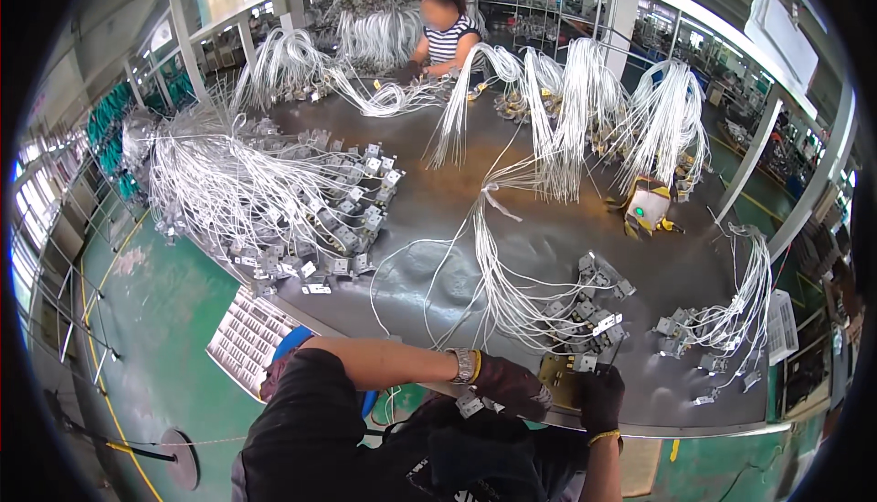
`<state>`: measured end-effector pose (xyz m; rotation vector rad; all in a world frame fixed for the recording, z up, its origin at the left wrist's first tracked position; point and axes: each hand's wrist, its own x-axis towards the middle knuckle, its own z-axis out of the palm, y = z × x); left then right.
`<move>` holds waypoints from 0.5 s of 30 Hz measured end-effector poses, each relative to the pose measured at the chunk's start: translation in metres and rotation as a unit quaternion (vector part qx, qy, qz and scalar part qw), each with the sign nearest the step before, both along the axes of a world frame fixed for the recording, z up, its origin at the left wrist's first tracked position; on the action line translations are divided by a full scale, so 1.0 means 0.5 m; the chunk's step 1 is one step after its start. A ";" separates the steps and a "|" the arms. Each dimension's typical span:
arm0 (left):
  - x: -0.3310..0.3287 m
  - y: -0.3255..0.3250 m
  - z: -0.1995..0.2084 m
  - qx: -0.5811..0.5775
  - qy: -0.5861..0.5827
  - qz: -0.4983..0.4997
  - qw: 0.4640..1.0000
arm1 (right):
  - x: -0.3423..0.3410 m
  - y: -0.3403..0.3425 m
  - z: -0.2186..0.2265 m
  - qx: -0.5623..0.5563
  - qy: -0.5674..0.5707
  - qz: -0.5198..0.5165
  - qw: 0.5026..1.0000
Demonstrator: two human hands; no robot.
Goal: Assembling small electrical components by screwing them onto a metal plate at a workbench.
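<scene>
The brass-coloured plate (552, 374) lies at the near edge of the counter (416, 214), between the gloved left hand (513, 387) and the gloved right hand (602, 401), with the right fingers curled close beside it, though I cannot tell whether either hand's fingers grip anything (dark gloves hide the tips). Just beyond lie the small metal end pieces (598, 315) of a tied bundle of white wires (489, 269); each piece looks light, rigid and perhaps slippery, the wires soft and springy, so a hold on the metal body seems surer than one on the wire.
</scene>
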<state>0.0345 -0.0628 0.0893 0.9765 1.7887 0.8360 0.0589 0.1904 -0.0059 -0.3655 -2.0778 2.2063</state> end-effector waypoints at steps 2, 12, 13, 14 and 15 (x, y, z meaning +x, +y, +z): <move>0.007 -0.005 0.001 -0.074 0.160 0.054 0.983 | 0.007 -0.016 0.001 0.015 -0.022 -0.002 1.000; 0.017 0.035 -0.069 0.042 0.317 0.178 0.930 | 0.109 -0.064 0.016 0.110 0.021 -0.020 0.994; 0.015 0.035 -0.065 0.045 0.308 0.177 0.934 | 0.113 -0.068 0.018 0.092 0.041 -0.014 0.995; 0.017 0.037 -0.063 0.039 0.365 0.168 0.915 | 0.124 -0.072 0.023 0.074 0.058 -0.013 0.996; 0.019 0.039 -0.062 0.035 0.418 0.159 0.894 | 0.137 -0.081 0.034 0.028 0.044 -0.015 0.999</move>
